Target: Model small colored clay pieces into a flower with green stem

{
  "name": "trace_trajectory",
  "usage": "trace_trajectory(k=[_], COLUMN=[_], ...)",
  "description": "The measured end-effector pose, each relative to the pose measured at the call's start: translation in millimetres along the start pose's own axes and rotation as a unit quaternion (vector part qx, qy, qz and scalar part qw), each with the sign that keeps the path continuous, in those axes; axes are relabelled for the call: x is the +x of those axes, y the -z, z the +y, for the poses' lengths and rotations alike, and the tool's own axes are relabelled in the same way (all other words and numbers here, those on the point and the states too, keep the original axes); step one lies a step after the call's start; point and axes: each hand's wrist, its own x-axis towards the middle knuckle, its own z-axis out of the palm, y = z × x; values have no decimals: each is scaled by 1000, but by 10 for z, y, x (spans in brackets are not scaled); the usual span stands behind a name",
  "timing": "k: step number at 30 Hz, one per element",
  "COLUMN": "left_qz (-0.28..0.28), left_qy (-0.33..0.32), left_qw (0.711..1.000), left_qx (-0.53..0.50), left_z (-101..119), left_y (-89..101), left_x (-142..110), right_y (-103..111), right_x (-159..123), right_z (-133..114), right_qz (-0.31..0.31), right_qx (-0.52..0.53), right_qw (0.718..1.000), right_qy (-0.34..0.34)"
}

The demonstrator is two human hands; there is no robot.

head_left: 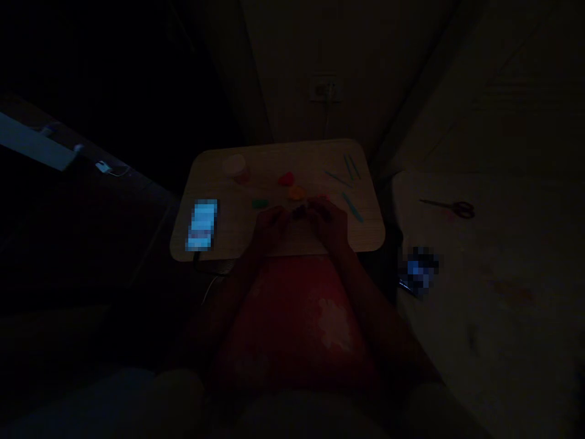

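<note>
The room is very dark. My left hand [270,222] and my right hand [328,221] rest close together on the near edge of a small wooden lap table [228,244]. Their fingers curl toward each other around a small dark lump [299,211] between them. Just beyond the hands lie a red lump of clay [286,178], an orange lump [296,193] and a green lump [260,203]. Thin teal modelling tools [352,207] lie to the right of my right hand.
A lit phone [202,225] lies at the table's left side, with a small round tub [236,167] behind it. Scissors [452,207] and another lit device [418,268] lie on a pale surface to the right. A wall socket [325,90] is behind the table.
</note>
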Motion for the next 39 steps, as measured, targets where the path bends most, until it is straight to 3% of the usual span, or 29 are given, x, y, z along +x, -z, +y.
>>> trace_trajectory(k=[18,29,39], left_qz=[2,4,4], left_qy=[-13,-2,-4], left_qw=[1000,1000,1000], left_qx=[-11,-18,-16], left_z=[-36,-45,-34], left_y=[-2,-20,-9], left_x=[5,17,2], right_y=[4,59,43], right_x=[-32,4,22], right_z=[-63,-169,-103], right_qz=[2,-32,-27], right_qx=[17,-57,-37], right_qw=[1000,998,997], right_qy=[-4,0,63])
